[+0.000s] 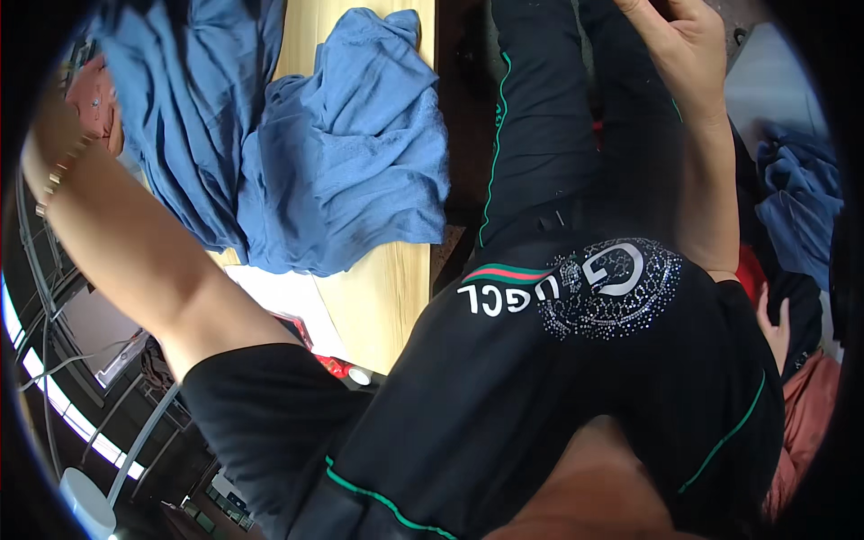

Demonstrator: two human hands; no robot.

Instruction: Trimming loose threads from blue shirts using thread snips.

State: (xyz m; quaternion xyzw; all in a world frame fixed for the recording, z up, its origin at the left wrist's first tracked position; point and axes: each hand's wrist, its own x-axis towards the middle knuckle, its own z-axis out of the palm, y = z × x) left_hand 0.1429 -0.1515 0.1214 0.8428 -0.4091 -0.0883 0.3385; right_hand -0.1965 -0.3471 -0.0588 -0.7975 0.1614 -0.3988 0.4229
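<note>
My left arm reaches up and to the left, with a bead bracelet (56,173) on the wrist. My left hand (49,121) sits at the dark rim beside a hanging blue cloth (184,99); its fingers are hidden. A second crumpled blue cloth (360,153) lies on the light wooden table (382,297). My right hand (686,49) is raised at the top edge in front of my black trousers (540,117). Its fingertips are cut off by the frame, so its grip is unclear. My black shirt (558,387) with a glittering print fills the lower middle.
A reddish cloth (94,99) lies behind the hanging blue cloth. More blue cloth (801,207) and a salmon cloth (810,414) are piled at the right, where another person's hand (774,328) shows. White paper (288,301) lies on the table's near end.
</note>
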